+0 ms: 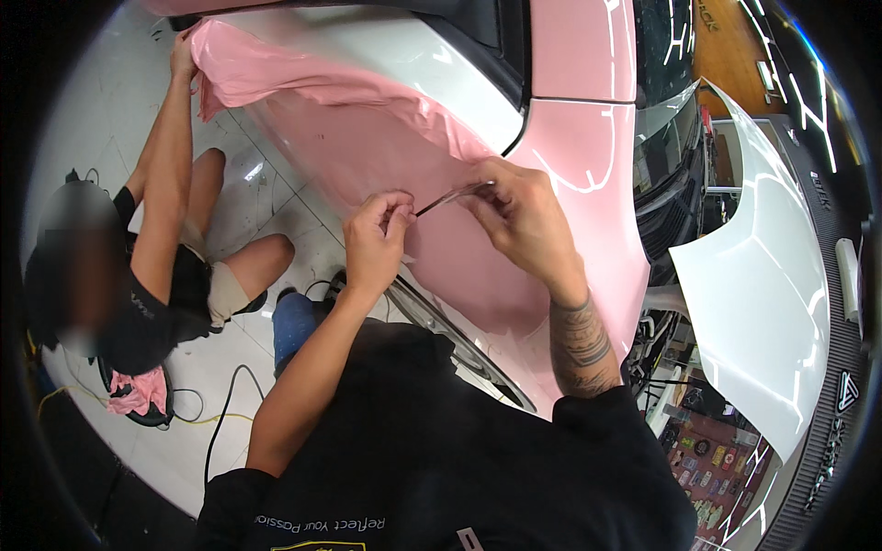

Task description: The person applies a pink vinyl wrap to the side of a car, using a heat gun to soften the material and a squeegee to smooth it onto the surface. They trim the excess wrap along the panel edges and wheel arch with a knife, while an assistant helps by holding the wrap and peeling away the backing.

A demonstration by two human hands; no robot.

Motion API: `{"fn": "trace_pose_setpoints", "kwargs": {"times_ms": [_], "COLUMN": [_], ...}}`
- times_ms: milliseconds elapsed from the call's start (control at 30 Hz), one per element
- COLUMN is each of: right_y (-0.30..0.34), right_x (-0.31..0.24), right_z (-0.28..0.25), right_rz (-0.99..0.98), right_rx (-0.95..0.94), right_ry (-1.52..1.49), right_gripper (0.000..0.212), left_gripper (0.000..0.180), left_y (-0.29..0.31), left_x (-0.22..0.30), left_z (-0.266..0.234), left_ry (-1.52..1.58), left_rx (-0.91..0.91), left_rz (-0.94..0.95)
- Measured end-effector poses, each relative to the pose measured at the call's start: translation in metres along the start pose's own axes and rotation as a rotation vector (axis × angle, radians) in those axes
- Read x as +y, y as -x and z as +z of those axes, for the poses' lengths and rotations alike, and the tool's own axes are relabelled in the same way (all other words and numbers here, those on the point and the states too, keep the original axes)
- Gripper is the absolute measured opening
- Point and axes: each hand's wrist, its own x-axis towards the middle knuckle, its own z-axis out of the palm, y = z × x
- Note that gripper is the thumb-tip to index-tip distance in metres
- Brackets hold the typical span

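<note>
The left hand [378,237] pinched one end of a thin dark strip [447,198] between thumb and fingers, while the right hand [514,219] gripped the other end the same way, so the strip slanted across the gap between them, rising a little toward the right. It hung in front of the smooth pink side of the car [367,151], near the middle of the view; whether it touched that surface could not be told. Just above the hands ran a loose, wrinkled band of pink film [266,69], and beyond it a bare white panel [404,46] was exposed below a dark window frame [491,46]. At the far left end of the band, a co-worker's hand [185,57] held the film; that co-worker [152,285] was crouched on the tiled floor [276,188], in a dark top and light shorts. Near the crouching person's side, a crumpled pink scrap [140,392] lay in a round black container [154,418], with a black cable [220,418] looping nearby. To the right, a white hood [749,266] stood raised over the car's front.
</note>
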Motion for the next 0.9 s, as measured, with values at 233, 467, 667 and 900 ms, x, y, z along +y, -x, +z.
{"fn": "trace_pose_setpoints", "kwargs": {"times_ms": [233, 467, 667, 900], "right_y": [-0.011, -0.006, 0.0, 0.015], "right_x": [-0.015, -0.018, -0.025, -0.027], "right_z": [0.005, 0.021, 0.038, 0.06], "right_rz": [0.019, 0.091, 0.126, 0.036], "right_rx": [-0.088, -0.041, 0.088, 0.212], "right_ry": [0.29, 0.378, 0.36, 0.6], "right_gripper": [0.011, 0.012, 0.011, 0.011], "left_gripper": [0.016, 0.017, 0.017, 0.016], "left_y": [0.003, 0.021, 0.039, 0.05], "left_x": [-0.001, 0.011, 0.007, 0.005], "left_z": [-0.057, -0.099, -0.123, -0.144], "left_ry": [-0.178, -0.208, -0.195, -0.174], "left_rx": [-0.202, -0.274, -0.316, -0.345], "left_rz": [-0.17, -0.159, -0.083, -0.093]}}
